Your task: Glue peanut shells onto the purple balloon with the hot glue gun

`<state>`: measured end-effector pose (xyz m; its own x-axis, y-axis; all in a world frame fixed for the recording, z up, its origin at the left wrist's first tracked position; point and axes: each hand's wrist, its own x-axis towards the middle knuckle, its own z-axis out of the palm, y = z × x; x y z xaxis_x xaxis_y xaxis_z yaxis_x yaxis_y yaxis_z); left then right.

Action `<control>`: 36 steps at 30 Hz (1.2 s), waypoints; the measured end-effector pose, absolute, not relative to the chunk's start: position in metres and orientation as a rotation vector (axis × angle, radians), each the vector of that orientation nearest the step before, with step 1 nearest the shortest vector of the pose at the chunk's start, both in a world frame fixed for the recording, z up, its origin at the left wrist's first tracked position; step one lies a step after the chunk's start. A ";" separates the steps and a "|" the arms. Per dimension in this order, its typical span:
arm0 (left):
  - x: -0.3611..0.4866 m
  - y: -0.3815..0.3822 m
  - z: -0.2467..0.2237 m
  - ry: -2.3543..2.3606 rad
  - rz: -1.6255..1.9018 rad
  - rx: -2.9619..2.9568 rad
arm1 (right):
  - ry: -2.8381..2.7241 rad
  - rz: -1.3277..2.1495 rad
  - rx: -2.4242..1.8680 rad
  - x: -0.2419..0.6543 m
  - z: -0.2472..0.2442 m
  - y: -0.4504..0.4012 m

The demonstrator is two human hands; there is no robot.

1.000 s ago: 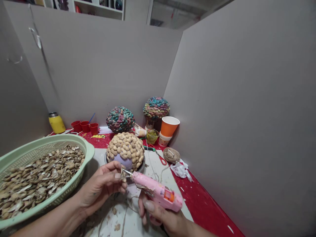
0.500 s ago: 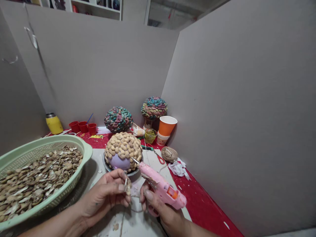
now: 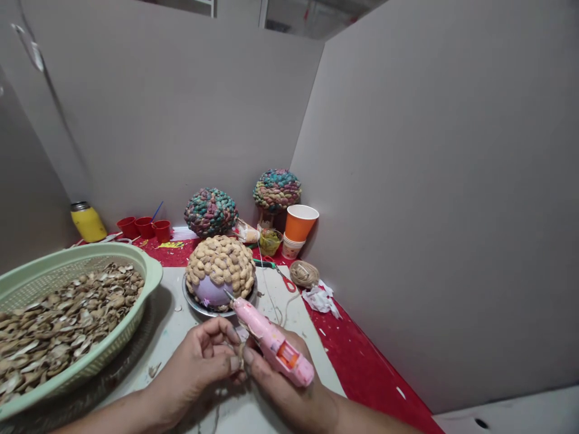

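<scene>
The shell (image 3: pixel 241 351) is pinched in the left hand's (image 3: pixel 199 358) fingertips, mostly hidden, at six o'clock from the ball (image 3: pixel 221 260). The right hand (image 3: pixel 289 374), at five o'clock, wraps its fingers round the gun (image 3: pixel 271 340), thumb beside the shell. The gun's nozzle points to eleven o'clock, overlapping the ball's bare purple patch; I cannot tell whether they touch. The wrists come in low from seven and five o'clock, fingertips nearly meeting.

The ball sits in a bowl (image 3: pixel 194 306). A strip of board (image 3: pixel 178 286) parts the bowl from the basket (image 3: pixel 151 265) rim at nine o'clock. At three lie scissors (image 3: pixel 288 283) and twine (image 3: pixel 304 274), near the board's edge; red cloth (image 3: pixel 362 355) runs beyond to the right panel (image 3: pixel 429 211).
</scene>
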<state>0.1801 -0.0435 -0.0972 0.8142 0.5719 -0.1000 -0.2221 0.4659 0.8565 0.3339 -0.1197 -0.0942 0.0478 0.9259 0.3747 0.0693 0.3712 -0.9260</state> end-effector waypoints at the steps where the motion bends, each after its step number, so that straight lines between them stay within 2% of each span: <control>1: 0.180 -0.043 -0.097 0.417 0.506 0.974 | -1.368 0.851 -0.977 0.334 -0.094 -0.120; 12: 0.173 -0.030 -0.084 0.419 0.450 0.819 | -1.322 0.728 -1.051 0.343 -0.096 -0.121; 18: 0.174 -0.031 -0.086 0.389 0.425 0.823 | -1.406 0.842 -0.913 0.338 -0.101 -0.118; 29: 0.173 -0.029 -0.087 0.398 0.448 0.818 | -1.372 0.573 -1.051 0.343 -0.099 -0.117; 36: 0.176 -0.030 -0.088 0.396 0.421 0.819 | -1.522 0.669 -1.055 0.344 -0.104 -0.116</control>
<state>0.1755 -0.0298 -0.0879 0.8468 0.5026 -0.1743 -0.2048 0.6104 0.7652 0.3445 -0.1158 -0.1037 0.0108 0.8881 0.4595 0.2616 0.4410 -0.8586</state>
